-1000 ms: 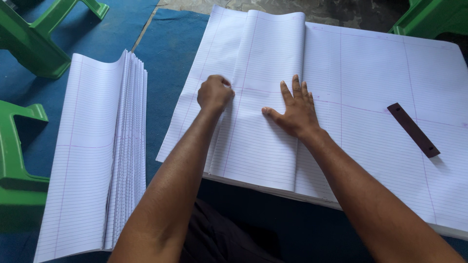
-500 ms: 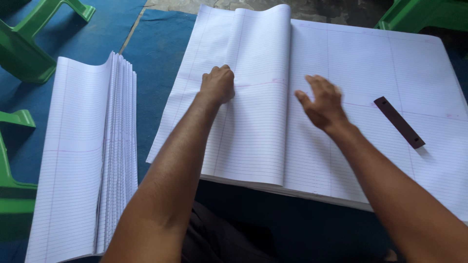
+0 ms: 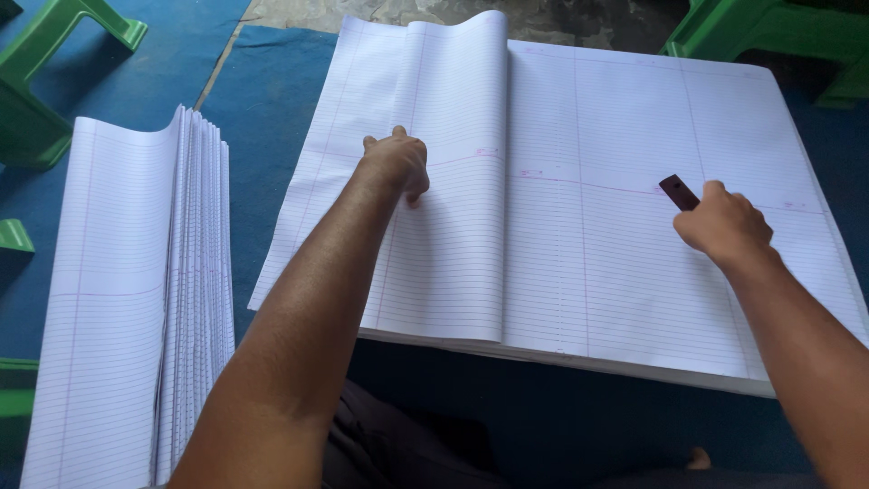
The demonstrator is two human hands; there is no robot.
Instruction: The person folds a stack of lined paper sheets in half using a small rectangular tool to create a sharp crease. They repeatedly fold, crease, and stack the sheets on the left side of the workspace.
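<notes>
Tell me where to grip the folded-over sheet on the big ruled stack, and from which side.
Grip the folded sheet at its near corner, coming from the person's own side. Its free edges meet there, over the stack; farther up, the fold bulges. The left hand presses it flat; the right hand covers the dark strip.

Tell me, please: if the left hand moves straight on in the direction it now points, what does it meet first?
Probably only paper. The left hand rests as a fist on the folded ruled sheet and points toward its far edge; past that, the blue mat and bare ground. Depth is unclear.
</notes>
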